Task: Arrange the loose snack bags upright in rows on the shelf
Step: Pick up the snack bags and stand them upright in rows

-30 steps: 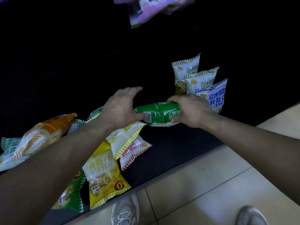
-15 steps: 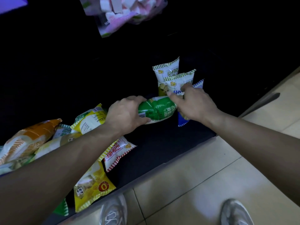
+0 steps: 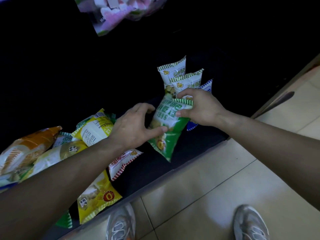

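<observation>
We hold the green snack bag between both hands, just in front of the standing row at the right end of the dark shelf. Our right hand pinches its crimped, striped top seam, which we judge keeps it vertical. Our left hand grips the left edge lower down, thumb pressed across the face, likely to steady the puffy body. The bag tilts, and we cannot tell whether its bottom corner touches the shelf. Behind it the rear green-striped bag, a second green-striped bag and a blue-striped bag stand upright, overlapping front to back. The film looks glossy, crinkled and pillow-shaped. To the left, the yellow bag, orange bag and red-striped bag lie flat, yet to be stood.
</observation>
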### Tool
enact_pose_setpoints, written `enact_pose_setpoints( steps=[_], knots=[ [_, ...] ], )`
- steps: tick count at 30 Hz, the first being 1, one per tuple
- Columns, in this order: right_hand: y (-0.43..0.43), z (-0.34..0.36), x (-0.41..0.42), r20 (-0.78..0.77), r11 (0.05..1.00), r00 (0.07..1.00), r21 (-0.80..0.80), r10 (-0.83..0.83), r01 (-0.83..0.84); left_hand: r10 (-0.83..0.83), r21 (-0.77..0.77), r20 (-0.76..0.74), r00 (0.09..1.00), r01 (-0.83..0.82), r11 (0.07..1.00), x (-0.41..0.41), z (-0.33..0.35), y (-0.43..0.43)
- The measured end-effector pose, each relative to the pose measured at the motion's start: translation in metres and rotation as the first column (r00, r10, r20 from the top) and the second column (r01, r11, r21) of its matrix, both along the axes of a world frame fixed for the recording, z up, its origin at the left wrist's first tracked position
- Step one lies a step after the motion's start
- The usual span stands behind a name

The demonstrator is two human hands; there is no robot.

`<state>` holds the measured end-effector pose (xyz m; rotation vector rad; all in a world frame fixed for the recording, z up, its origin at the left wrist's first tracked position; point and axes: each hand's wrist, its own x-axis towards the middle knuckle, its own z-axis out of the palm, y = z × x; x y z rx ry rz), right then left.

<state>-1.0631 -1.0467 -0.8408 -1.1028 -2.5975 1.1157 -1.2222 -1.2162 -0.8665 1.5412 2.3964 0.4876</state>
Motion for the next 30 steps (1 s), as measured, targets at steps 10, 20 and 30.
enact_pose_setpoints(
  steps=[10, 20, 30],
  knots=[
    [0.0, -0.005, 0.014, 0.073, 0.969, 0.967, -0.028, 0.246, -0.245, -0.142, -0.128, 0.15, 0.979, 0.161, 0.979, -0.008, -0.003, 0.018],
    [0.025, -0.027, 0.07, 0.296, 0.979, 0.934, -0.041, 0.202, -0.199, -0.099, -0.229, -0.036, 0.994, 0.088, 0.969, 0.027, -0.006, 0.056],
    [0.041, -0.057, 0.154, 0.62, 0.964, 0.739, -0.15, 0.263, -0.218, 0.002, -0.146, -0.105, 0.995, -0.018, 0.989, 0.101, -0.011, 0.126]
  ],
)
